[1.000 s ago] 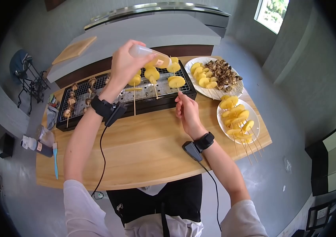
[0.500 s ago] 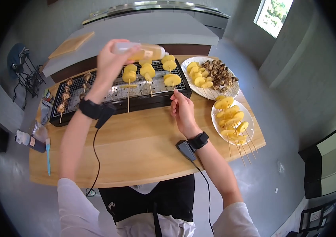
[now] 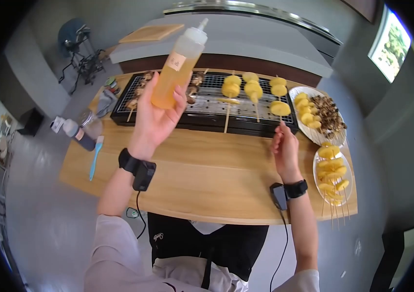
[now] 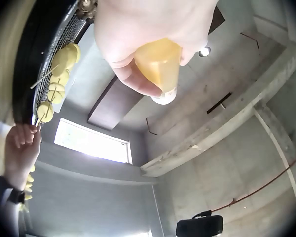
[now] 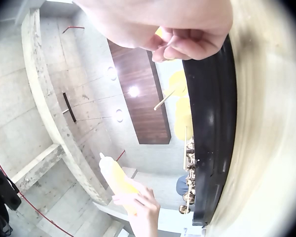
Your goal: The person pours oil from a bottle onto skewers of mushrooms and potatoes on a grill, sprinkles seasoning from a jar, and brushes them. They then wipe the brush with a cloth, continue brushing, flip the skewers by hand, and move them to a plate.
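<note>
My left hand (image 3: 157, 117) grips a squeeze bottle (image 3: 175, 70) of yellow liquid, its nozzle pointing up, above the left part of the black grill (image 3: 192, 124). In the left wrist view the fingers wrap round the bottle (image 4: 160, 61). At the grill's right front edge my right hand (image 3: 286, 148) pinches the stick end of a skewer with potato slices (image 3: 280, 108); the right wrist view shows the thumb and finger of this hand (image 5: 182, 42) together on the stick. Several more potato skewers (image 3: 253, 90) and mushroom skewers (image 3: 195, 85) lie on the grill.
Right of the grill are a plate (image 3: 309, 136) of potato and mushroom skewers and a plate (image 3: 349, 182) of potato skewers. At the table's left are a dark sauce bottle (image 3: 79, 135), a jar (image 3: 91, 124) and a blue brush (image 3: 95, 158).
The left hand has moved back from the potato skewers towards the left and turned the bottle from lying sideways to nozzle up. The right hand still pinches its skewer. The head view has shifted left.
</note>
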Available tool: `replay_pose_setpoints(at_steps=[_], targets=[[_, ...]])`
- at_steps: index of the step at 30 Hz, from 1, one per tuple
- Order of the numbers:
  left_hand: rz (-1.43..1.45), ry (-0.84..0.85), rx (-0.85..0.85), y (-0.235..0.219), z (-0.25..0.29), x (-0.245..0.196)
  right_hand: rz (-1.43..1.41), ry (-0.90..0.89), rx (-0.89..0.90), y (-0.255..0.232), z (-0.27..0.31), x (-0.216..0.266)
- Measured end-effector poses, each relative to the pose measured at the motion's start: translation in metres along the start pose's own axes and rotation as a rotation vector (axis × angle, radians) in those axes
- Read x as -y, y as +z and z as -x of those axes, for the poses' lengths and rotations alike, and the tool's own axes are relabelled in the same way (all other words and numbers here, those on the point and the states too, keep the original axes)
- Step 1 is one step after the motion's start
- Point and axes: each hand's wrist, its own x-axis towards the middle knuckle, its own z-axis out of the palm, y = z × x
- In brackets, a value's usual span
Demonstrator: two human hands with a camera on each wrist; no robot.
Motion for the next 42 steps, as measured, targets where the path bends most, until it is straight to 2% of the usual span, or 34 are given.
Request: replay_pose_setpoints(at_steps=[5,7,8,9,12,14,15,17,18,20,21,23,24,25,26,27,29,32,34,36,39,42], targets=[[0.067,0.037,-0.064,-0.011,0.052,0.011,-0.014,-0.003,0.013,0.003,0.003,0.002],[0.173,-0.041,-0.071,-0.025,0.071,0.009,0.015,-0.004,0.008,0.003,0.002,0.001],[0.139,-0.066,-0.101,-0.025,0.081,0.008,0.006,-0.013,0.015,0.004,0.003,0.0],[0.148,-0.043,-0.113,-0.031,0.089,0.005,-0.003,0.008,-0.013,0.007,0.003,0.001],[0.083,0.008,-0.039,-0.048,0.116,-0.01,-0.035,0.004,0.054,0.001,0.0,0.001],[-0.285,0.193,-0.143,-0.054,0.136,-0.02,-0.045,0.014,0.065,0.001,0.0,0.001],[-0.289,0.205,-0.156,-0.057,0.147,-0.025,-0.048,0.016,0.072,0.002,0.001,0.001],[-0.668,0.367,-0.26,-0.067,0.171,-0.035,-0.044,0.025,0.061,0.003,0.002,0.002],[-0.674,0.37,-0.268,-0.074,0.185,-0.045,-0.047,0.029,0.057,0.004,0.002,0.003],[-0.971,0.454,-0.344,-0.09,0.216,-0.069,-0.043,0.028,0.042,0.001,0.0,0.003],[-0.978,0.454,-0.351,-0.094,0.229,-0.08,-0.041,0.038,0.033,0.0,-0.001,0.003],[-1.116,0.612,-0.506,-0.098,0.252,-0.105,-0.029,0.033,0.023,0.003,0.001,0.004],[-1.126,0.605,-0.51,-0.098,0.264,-0.121,-0.019,0.036,0.025,0.003,0.001,0.004],[-1.299,0.618,-0.604,-0.099,0.273,-0.138,-0.028,0.042,0.018,0.003,0.002,0.002],[-1.469,0.631,-0.695,-0.099,0.277,-0.154,-0.021,0.036,0.03,0.003,0.002,0.002],[-1.475,0.63,-0.691,-0.1,0.277,-0.165,-0.011,0.028,0.046,0.002,0.001,0.002],[-1.673,0.651,-0.782,-0.102,0.275,-0.189,-0.015,0.024,0.055,0.002,0.0,0.002],[-1.669,0.65,-0.841,-0.146,0.27,-0.242,0.014,0.021,0.029,0.005,0.002,0.003],[-1.684,0.657,-0.861,-0.162,0.257,-0.259,0.011,0.022,0.032,0.006,0.003,0.002],[-1.69,0.662,-0.87,-0.164,0.242,-0.267,0.013,0.014,0.028,0.004,0.002,0.004],[-1.648,0.585,-0.88,-0.164,0.225,-0.273,0.002,0.011,0.041,0.002,0.001,0.002],[-1.69,0.507,-0.813,-0.171,0.214,-0.289,0.004,0.012,0.035,0.002,0.002,0.002]])
